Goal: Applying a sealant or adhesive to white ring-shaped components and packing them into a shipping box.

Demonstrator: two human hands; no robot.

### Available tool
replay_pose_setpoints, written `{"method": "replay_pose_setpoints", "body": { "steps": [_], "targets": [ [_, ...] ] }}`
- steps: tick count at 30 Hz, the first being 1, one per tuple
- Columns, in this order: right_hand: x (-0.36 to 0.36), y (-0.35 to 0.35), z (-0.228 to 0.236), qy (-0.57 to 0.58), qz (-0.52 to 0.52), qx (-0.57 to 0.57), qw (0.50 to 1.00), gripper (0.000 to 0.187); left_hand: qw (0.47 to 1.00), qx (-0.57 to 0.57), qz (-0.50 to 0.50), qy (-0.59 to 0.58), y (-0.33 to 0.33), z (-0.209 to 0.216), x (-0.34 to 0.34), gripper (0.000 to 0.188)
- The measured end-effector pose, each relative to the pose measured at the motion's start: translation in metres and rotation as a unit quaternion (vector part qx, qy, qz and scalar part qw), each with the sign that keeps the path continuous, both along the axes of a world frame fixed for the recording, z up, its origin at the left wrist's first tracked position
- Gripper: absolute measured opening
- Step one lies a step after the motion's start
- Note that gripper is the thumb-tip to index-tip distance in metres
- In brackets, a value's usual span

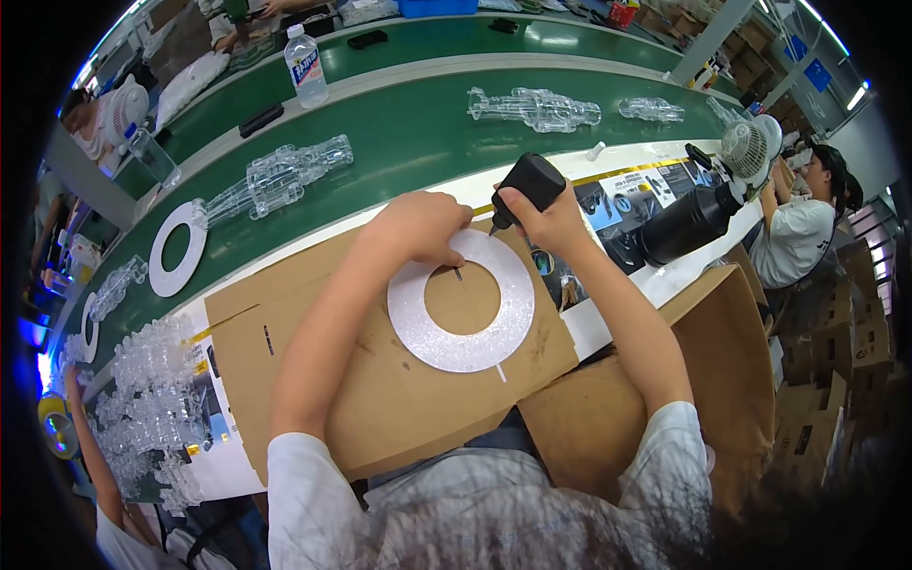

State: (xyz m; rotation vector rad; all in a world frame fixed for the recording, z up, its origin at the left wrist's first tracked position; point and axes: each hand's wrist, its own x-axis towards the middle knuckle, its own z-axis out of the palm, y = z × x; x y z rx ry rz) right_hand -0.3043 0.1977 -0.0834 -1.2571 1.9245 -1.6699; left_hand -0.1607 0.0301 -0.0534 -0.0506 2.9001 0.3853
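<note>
A flat white ring (408, 323) lies on a brown cardboard sheet (332, 418) in front of me. My left hand (425, 228) grips the ring's upper left rim, the thumb on its face and the fingers toward the outer edge. In my right hand (553, 220) is a small black squeeze bottle (532, 180), tilted so that its narrow nozzle points down at the ring's upper right edge. Whether the tip touches the ring I cannot tell. A small white cap (596, 151) stands on the green bench beyond my right hand.
Clear plastic figures (537, 109) lie on the green bench, with another white ring (179, 249) at left. Many clear parts (157, 389) are heaped left of the cardboard. A large black bottle (689, 226) and a fan (750, 147) stand right. Co-workers sit on both sides.
</note>
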Motion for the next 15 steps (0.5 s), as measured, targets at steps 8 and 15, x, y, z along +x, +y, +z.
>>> {"method": "replay_pose_setpoints", "body": {
  "steps": [8,15],
  "targets": [
    [-0.0012,0.0004,-0.0051,0.010,-0.006,0.031,0.999,0.026,1.000,0.001,-0.002,0.028,0.0007,-0.0003,0.0019,0.046],
    [-0.0028,-0.0005,-0.0084,0.037,0.013,0.006,0.999,0.023,1.000,0.003,0.006,-0.022,0.0022,0.0042,-0.0009,0.052]
  ]
}}
